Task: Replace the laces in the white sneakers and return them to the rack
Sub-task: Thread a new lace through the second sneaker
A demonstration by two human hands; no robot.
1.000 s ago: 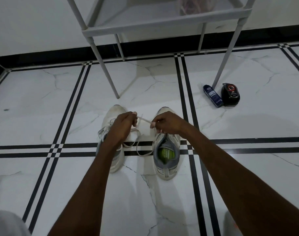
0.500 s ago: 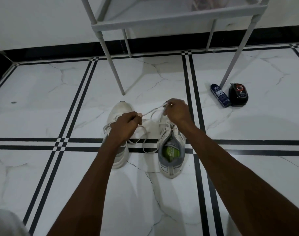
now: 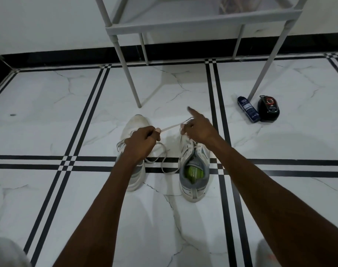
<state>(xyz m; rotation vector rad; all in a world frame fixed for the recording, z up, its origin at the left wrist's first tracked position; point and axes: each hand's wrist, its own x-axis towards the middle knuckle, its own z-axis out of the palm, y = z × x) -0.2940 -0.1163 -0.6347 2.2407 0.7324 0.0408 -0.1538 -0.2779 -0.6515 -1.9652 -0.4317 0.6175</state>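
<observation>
Two sneakers on the floor (image 3: 48,112), toes toward the rack (image 3: 183,22): left sneaker (image 3: 134,124) and right sneaker (image 3: 195,170), side by side. Left hand (image 3: 141,141) has its fingers curled, pinching the lace (image 3: 169,128). Right hand (image 3: 198,130) pinches the other end, index finger sticking out. Lace stretched between them, slack looping down between the shoes. Can (image 3: 248,109) and black case (image 3: 268,108) sit by the rack's leg.

— What's lying off at two o'clock?
— A dark blue spray can (image 3: 248,109) on its side, with a black case (image 3: 268,110) bearing a red ring just beside it, to its right.
— And underneath?
— A white marble-look tiled floor (image 3: 48,116) with paired black stripes; a black skirting band (image 3: 68,54) runs along the white wall (image 3: 39,22) at twelve o'clock.
</observation>
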